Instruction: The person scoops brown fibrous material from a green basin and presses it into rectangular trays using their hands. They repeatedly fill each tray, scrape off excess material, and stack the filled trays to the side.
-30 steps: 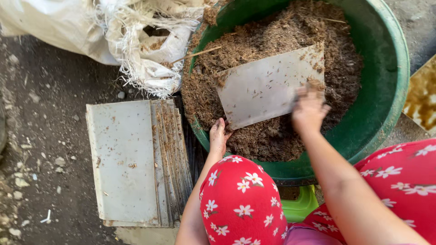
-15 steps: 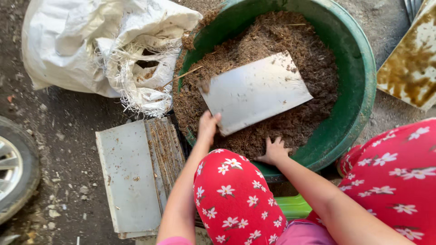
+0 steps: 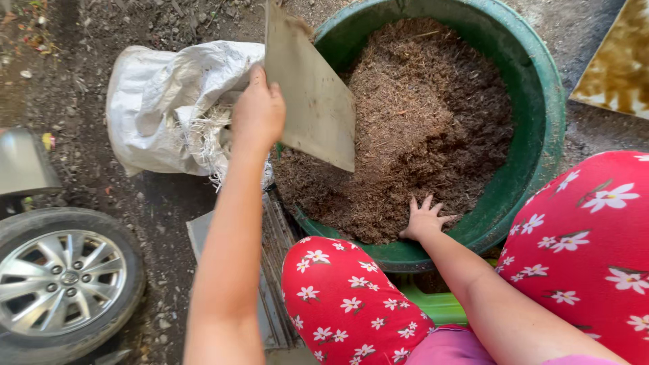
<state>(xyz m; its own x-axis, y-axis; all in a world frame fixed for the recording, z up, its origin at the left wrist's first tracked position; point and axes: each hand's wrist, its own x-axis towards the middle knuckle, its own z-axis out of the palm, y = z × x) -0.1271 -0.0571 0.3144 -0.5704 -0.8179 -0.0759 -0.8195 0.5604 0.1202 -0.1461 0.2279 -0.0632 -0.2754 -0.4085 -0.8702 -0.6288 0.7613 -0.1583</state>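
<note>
Here the left hand holds the flat board raised, long axis upright.

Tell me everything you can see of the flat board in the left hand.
The flat board is a thin, grey-tan rectangular sheet, dusty and scuffed, its material unclear. The left hand grips its left edge and holds it raised and tilted over the near-left rim of the green tub. Its top edge leaves the frame. Nothing else touches it.

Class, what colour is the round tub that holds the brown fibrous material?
Green: the tub has a green rim and wall, shown best in the head view.
</note>
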